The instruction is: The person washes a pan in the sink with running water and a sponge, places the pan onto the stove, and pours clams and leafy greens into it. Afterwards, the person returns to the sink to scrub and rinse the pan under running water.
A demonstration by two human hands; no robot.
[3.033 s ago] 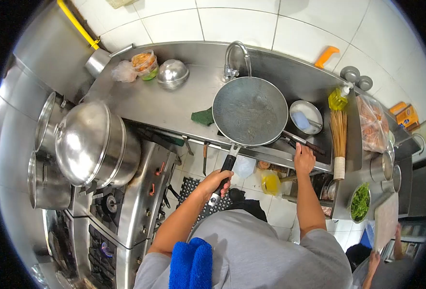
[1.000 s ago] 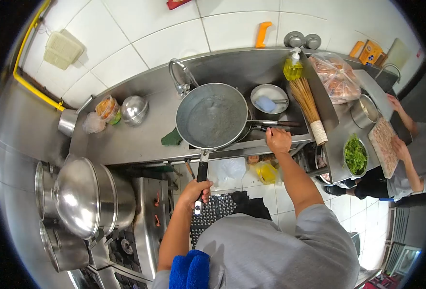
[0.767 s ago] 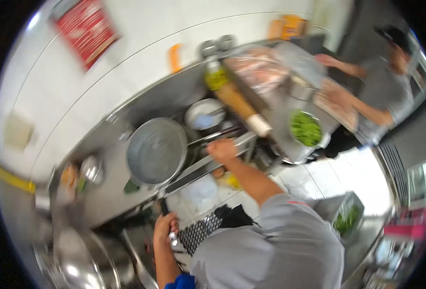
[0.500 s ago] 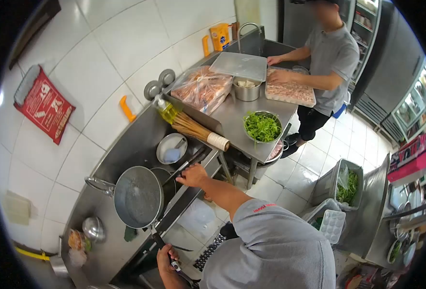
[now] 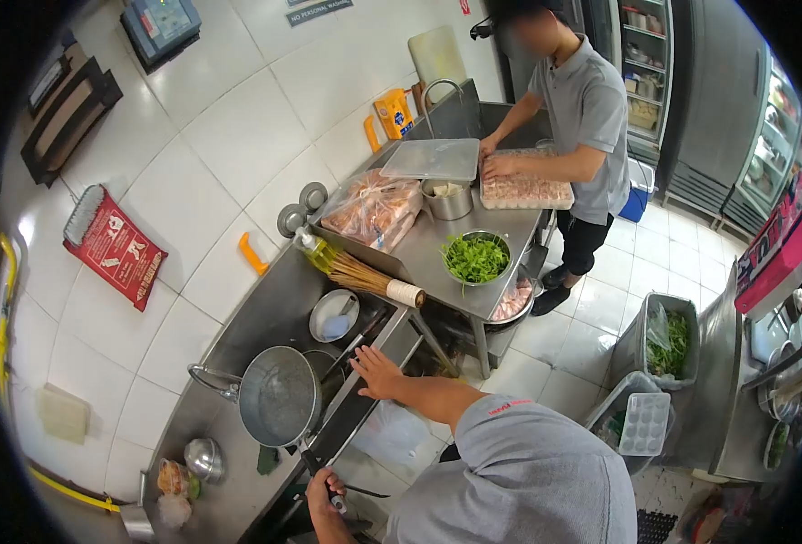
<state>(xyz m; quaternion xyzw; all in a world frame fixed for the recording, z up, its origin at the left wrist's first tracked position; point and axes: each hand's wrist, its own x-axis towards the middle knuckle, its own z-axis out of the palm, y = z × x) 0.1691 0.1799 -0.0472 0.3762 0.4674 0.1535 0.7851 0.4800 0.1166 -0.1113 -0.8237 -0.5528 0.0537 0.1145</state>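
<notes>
left hand (image 5: 323, 490) wrapped its grip round the handle (image 5: 314, 465) at the pan's (image 5: 279, 397) five o'clock, likely steadying the pan at the sink (image 5: 270, 308), faucet (image 5: 216, 384) at nine. right hand (image 5: 379, 372), near three, spread empty, perhaps for balance.

Your sleeve (image 5: 519, 444) is grey with red lettering (image 5: 510, 407); your pan (image 5: 279, 396) grey, handle (image 5: 309, 461) black. Sponge (image 5: 335, 327) pale blue, leaves (image 5: 476, 258) bright green, bristle brush (image 5: 360, 275) tan, white-banded.

Lit brightly & fairly evenly, w/ glare on wall tiles (image 5: 229, 136), sheen on floor (image 5: 555, 392), mostly sharp but blurred at co-worker's head (image 5: 530, 34), bent fisheye-style toward black edges.
</notes>
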